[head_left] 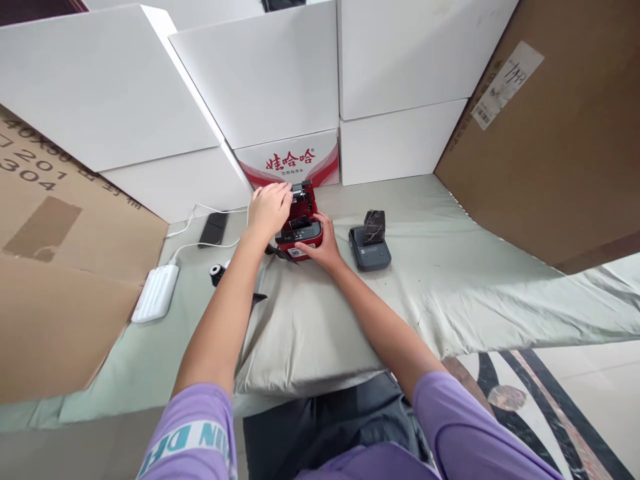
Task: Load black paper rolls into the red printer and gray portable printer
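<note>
A small red and black label printer (299, 235) stands on the cloth-covered table with its lid (308, 197) raised and its inner bay exposed. My left hand (271, 208) reaches from the left, its fingers curled over the raised lid's edge. Wrapped round the right side of the printer's body is my right hand (324, 245), thumb at the front. Between my hands, a dark part shows inside the bay, too small to make out. To the right sits a second, dark grey printer (370, 257) with a black marbled strip (375, 227) sticking up from it.
Left of my arm lie a small roll (217, 273), a black phone (213, 229) and a white power bank (156, 293) with a white cable. White boxes (260, 80) wall off the back. Brown cardboard (550, 147) stands at the right, more cardboard (60, 267) at the left.
</note>
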`<state>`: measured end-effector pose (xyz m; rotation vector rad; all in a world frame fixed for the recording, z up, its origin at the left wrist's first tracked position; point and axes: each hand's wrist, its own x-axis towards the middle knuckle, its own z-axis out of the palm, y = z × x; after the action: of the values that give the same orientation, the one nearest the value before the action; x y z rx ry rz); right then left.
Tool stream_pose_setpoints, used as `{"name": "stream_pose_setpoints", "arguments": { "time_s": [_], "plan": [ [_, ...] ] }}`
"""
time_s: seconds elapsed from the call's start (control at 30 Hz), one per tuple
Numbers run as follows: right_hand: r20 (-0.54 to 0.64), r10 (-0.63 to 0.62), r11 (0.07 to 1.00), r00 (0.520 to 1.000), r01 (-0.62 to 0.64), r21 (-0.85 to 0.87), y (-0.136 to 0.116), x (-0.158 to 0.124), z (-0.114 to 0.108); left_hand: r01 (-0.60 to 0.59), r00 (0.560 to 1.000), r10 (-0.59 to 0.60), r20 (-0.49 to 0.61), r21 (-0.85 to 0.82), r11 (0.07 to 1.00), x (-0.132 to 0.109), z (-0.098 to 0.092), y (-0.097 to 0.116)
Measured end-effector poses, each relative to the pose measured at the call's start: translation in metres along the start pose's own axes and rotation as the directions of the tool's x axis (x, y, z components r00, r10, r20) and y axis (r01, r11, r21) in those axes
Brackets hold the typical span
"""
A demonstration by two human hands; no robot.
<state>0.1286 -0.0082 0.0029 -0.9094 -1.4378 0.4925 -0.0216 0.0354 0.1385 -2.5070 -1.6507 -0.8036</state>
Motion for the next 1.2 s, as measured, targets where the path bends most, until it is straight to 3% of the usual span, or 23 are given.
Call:
{"name": "stream_pose_setpoints", "arguments": {
  "time_s": [0.3, 0.5, 0.87, 1.07, 1.2],
  "plan": [
    [-0.01, -0.02, 1.0, 1.0, 0.02, -0.01, 0.005, -0.001, 0.001, -0.104, 0.992, 0.091, 0.092, 0.143, 0.984, -0.046, -0.007, 0.021],
    [-0.019, -0.036, 0.999, 0.999, 0.036, 0.005, 0.006, 0.0, 0.002, -0.107, 0.991, 0.09, 0.096, 0.195, 0.975, -0.051, -0.003, 0.023],
    [-0.024, -0.023, 1.0, 0.999, 0.023, -0.001, 0.006, -0.003, 0.003, 0.001, 0.998, -0.012, 0.069, 0.154, 0.988, -0.068, 0.005, 0.025],
    [-0.074, 0.081, 0.997, 0.994, -0.08, 0.01, 0.004, -0.008, 0.005, 0.019, 0.998, -0.028, 0.065, 0.134, 0.991, -0.063, 0.008, 0.026],
    [-0.024, 0.012, 1.0, 1.0, -0.012, -0.026, 0.001, -0.004, 0.002, 0.05, 0.996, -0.059, 0.069, 0.123, 0.991, -0.062, 0.008, 0.029]
  ]
}}
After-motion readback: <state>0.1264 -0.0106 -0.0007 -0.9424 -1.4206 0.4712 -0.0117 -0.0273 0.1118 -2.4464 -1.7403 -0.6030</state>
